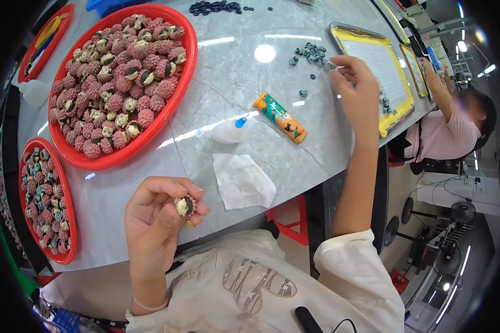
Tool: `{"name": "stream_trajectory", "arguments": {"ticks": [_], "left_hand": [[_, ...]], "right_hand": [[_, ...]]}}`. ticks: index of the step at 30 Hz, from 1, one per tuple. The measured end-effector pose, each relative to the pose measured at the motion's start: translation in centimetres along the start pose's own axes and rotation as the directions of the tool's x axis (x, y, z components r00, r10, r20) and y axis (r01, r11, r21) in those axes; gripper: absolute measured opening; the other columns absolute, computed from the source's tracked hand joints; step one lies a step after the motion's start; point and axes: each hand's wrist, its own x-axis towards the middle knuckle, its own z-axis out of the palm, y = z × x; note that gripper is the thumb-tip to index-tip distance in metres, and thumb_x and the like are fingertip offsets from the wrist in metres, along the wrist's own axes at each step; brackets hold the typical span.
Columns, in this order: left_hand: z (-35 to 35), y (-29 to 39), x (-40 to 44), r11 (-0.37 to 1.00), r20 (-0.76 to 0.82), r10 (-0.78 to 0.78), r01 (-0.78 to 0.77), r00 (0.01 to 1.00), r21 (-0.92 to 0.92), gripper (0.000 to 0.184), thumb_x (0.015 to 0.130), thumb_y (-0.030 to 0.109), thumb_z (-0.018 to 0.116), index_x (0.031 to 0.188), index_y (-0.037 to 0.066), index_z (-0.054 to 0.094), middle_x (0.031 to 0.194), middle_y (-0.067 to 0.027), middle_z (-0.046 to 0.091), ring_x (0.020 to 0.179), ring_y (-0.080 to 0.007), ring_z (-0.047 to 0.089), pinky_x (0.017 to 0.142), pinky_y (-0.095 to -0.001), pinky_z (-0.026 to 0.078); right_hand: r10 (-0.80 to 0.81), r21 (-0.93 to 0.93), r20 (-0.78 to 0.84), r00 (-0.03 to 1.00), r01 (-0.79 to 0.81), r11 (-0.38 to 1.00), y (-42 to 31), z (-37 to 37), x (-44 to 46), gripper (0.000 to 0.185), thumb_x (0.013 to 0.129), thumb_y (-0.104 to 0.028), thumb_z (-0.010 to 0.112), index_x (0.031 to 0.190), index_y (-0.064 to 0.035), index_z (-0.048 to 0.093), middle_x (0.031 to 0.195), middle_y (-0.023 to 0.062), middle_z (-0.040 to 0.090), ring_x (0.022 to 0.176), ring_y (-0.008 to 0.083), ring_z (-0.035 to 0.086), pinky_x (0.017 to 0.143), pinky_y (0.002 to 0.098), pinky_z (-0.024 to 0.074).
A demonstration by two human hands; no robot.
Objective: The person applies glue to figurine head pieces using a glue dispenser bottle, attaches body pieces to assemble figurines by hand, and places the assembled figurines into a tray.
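My left hand (160, 213) is closed around a small pink, bumpy, flower-like piece (184, 206) with a cream and dark figure on its face, held above the table's near edge. Farther out, my right hand (356, 83) reaches over the table with finger and thumb apart. Its fingertips are at the edge of a pile of small grey-green pieces (312, 54); whether they touch one is unclear. Between the hands lie an orange and green tube (281, 117), a white squeeze bottle (229, 131) with a blue tip, and a white cloth (243, 182).
A large red tray (193, 53) full of pink pieces stands at the left, with a smaller red tray (72, 244) nearer me. Dark small pieces (215, 8) lie at the back. A yellow-edged metal tray (404, 111) is at the right. Another person (447, 130) sits beyond it.
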Motion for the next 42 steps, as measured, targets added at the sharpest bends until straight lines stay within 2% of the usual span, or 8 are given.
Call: {"name": "stream_trajectory", "arguments": {"ticks": [2, 19, 22, 24, 25, 38, 40, 42], "left_hand": [[0.0, 0.0, 0.1, 1.0, 0.013, 0.002, -0.002, 1.0, 0.003, 0.027, 0.076, 0.02, 0.056, 0.087, -0.002, 0.045, 0.087, -0.0156, 0.05, 0.07, -0.018, 0.055, 0.057, -0.0224, 0.045], [-0.1, 0.0, -0.2, 1.0, 0.043, 0.022, -0.023, 0.999, 0.021, 0.024, 0.077, 0.017, 0.055, 0.087, -0.002, 0.045, 0.088, -0.016, 0.05, 0.071, -0.0177, 0.055, 0.057, -0.0221, 0.046], [0.2, 0.3, -0.1, 0.997, 0.055, -0.003, -0.001, 0.998, 0.073, 0.026, 0.077, 0.022, 0.054, 0.086, 0.002, 0.042, 0.086, -0.0109, 0.046, 0.069, -0.0129, 0.052, 0.055, -0.0167, 0.043], [0.0, 0.1, 0.0, 0.999, 0.06, 0.008, -0.01, 0.998, 0.038, 0.024, 0.077, 0.019, 0.054, 0.087, 0.0, 0.043, 0.087, -0.0133, 0.048, 0.071, -0.0154, 0.054, 0.057, -0.0196, 0.045], [-0.2, 0.0, 0.0, 1.0, 0.077, 0.02, -0.02, 0.997, 0.003, 0.023, 0.077, 0.016, 0.054, 0.087, -0.002, 0.045, 0.087, -0.0156, 0.05, 0.072, -0.0178, 0.055, 0.058, -0.0226, 0.047], [-0.8, -0.3, 0.0, 0.997, 0.061, 0.075, -0.077, 0.995, 0.019, 0.027, 0.078, 0.018, 0.053, 0.093, -0.004, 0.046, 0.091, -0.0165, 0.053, 0.078, -0.0183, 0.055, 0.065, -0.0246, 0.045], [-0.8, 0.0, 0.0, 0.995, 0.12, 0.022, -0.033, 0.993, 0.092, 0.036, 0.077, 0.027, 0.054, 0.099, 0.0, 0.044, 0.096, -0.0141, 0.047, 0.081, -0.017, 0.05, 0.067, -0.0215, 0.043], [-0.7, -0.2, 0.1, 0.996, 0.09, 0.026, -0.034, 0.996, 0.087, 0.037, 0.077, 0.027, 0.053, 0.1, 0.0, 0.044, 0.097, -0.0151, 0.046, 0.078, -0.0161, 0.051, 0.064, -0.0212, 0.043]], "right_hand": [[-0.048, -0.198, 0.083, 0.995, 0.064, 0.978, 1.4, 0.1, 0.4, 0.017, 0.065, 0.003, 0.055, 0.082, -0.0001, 0.055, 0.078, 0.007, 0.054, 0.069, 0.0135, 0.052, 0.063, 0.0225, 0.0415], [-0.149, -0.266, 0.088, 0.985, 0.167, 0.949, 1.5, 0.0, 1.0, 0.011, 0.069, -0.005, 0.053, 0.079, -0.0023, 0.057, 0.067, 0.004, 0.057, 0.056, 0.0094, 0.048, 0.051, 0.0219, 0.0387], [0.092, -0.017, 0.094, 0.991, -0.091, 0.996, 0.4, -1.0, 0.3, 0.015, 0.073, -0.005, 0.05, 0.085, -0.0002, 0.057, 0.073, 0.0058, 0.058, 0.06, 0.0098, 0.05, 0.053, 0.0199, 0.0393], [0.203, 0.511, 0.137, 0.97, -0.245, 0.824, 0.3, -1.5, -0.2, 0.017, 0.076, -0.004, 0.047, 0.088, 0.0049, 0.054, 0.078, 0.0101, 0.057, 0.064, 0.0119, 0.053, 0.055, 0.0187, 0.0404], [0.295, 0.599, 0.204, 0.933, -0.358, 0.716, -0.5, -2.0, -0.7, 0.02, 0.077, -0.003, 0.046, 0.092, 0.0089, 0.051, 0.085, 0.0141, 0.055, 0.069, 0.0127, 0.053, 0.059, 0.0191, 0.0414], [0.034, 0.832, 0.541, 0.841, -0.54, 0.13, -6.3, -1.6, -7.0, 0.021, 0.073, -0.003, 0.052, 0.092, 0.0065, 0.051, 0.087, 0.0161, 0.053, 0.071, 0.0147, 0.052, 0.06, 0.0199, 0.0423], [-0.055, 0.778, 0.555, 0.83, -0.495, 0.387, -7.9, -0.7, -7.9, 0.021, 0.075, -0.007, 0.056, 0.091, 0.0033, 0.049, 0.092, 0.015, 0.043, 0.064, 0.01, 0.044, 0.053, 0.0142, 0.0393], [-0.088, 0.791, 0.508, 0.857, -0.423, 0.442, -9.7, 0.9, -8.8, 0.021, 0.073, -0.007, 0.057, 0.089, 0.0033, 0.048, 0.089, 0.0159, 0.046, 0.063, 0.0109, 0.046, 0.052, 0.0149, 0.04]]}}
